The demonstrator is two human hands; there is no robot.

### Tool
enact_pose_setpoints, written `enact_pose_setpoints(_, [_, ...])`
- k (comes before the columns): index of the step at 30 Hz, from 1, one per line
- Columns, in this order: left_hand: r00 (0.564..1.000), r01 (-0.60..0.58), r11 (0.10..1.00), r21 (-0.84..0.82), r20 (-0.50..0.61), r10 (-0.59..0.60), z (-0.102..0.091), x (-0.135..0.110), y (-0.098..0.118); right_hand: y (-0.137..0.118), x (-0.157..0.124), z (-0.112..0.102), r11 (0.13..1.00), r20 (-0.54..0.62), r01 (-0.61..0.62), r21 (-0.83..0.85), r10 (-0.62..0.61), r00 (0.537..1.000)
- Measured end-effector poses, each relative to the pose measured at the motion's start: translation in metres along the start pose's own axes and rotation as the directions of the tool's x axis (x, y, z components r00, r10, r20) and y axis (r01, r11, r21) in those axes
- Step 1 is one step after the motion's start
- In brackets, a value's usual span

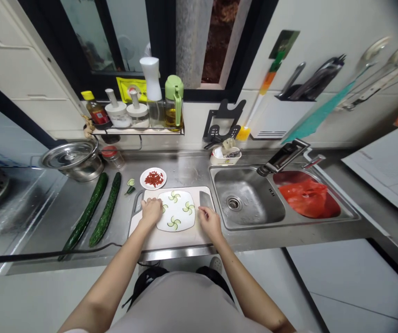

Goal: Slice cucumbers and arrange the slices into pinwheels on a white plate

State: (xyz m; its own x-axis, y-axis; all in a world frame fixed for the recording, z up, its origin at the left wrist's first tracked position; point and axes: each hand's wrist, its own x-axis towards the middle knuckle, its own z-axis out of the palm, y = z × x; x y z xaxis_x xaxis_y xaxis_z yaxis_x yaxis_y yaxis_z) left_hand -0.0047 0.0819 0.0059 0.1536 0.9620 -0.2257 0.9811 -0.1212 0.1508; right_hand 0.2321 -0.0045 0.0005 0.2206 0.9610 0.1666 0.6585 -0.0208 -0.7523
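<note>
Left grip (152, 209), head view: bare hand is resting at the left edge of a white, rounded-square plate (176, 209), fingers curling downward; cannot tell whether they are pinching the rim or only touching it. Right grip (209, 221): hovering just beside the plate's right edge, thumb and forefinger drawing close together; cannot tell whether anything is sitting between them.

Plate is lying on a pale, rectangular cutting board (178, 240) with a grey handle. Thin, green-edged cucumber slices (174, 223) are forming curved pinwheels on it, three showing whole, another partly hiding behind the left hand. Broad, grey metal knife blade (205, 199) is lying on the board's right side, just beyond the right fingertips.

Two long, dark green cucumbers (106, 210) are lying left of the board on the stainless-steel worktop (188, 166), small green-and-white cucumber pieces (129, 186) near them. Small, round white dish (143, 179) is holding red bits behind the board. Square steel sink basin (251, 192) is standing open to the right.
</note>
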Motion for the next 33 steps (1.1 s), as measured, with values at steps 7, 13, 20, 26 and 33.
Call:
enact_pose_setpoints(7, [0.993,0.096,0.971,-0.220,-0.048,-0.109,-0.004,-0.010,-0.004,-0.002,-0.008,0.006,0.997,-0.015,-0.033,0.074,0.034,0.999])
enact_pose_setpoints(13, [0.867,0.223,0.733,-0.643,-0.212,-0.451,-0.005,-0.026,-0.018,-0.008,-0.007,0.002,0.988,-0.021,-0.087,0.125,0.090,0.996])
enact_pose_setpoints(20, [0.808,0.046,0.627,-0.778,-0.341,-0.481,0.012,-0.061,-0.019,-0.019,0.006,-0.002,0.980,-0.024,-0.089,0.180,0.095,0.995])
enact_pose_setpoints(26, [0.829,-0.004,0.606,-0.796,-0.341,-0.443,0.032,-0.082,-0.013,-0.049,0.061,0.015,0.991,0.078,0.045,0.126,-0.055,0.995])
enact_pose_setpoints(33, [0.849,-0.013,0.506,-0.862,-0.277,-0.450,0.044,-0.091,-0.005,-0.085,0.156,0.084,0.952,0.340,0.223,-0.210,-0.142,0.929])
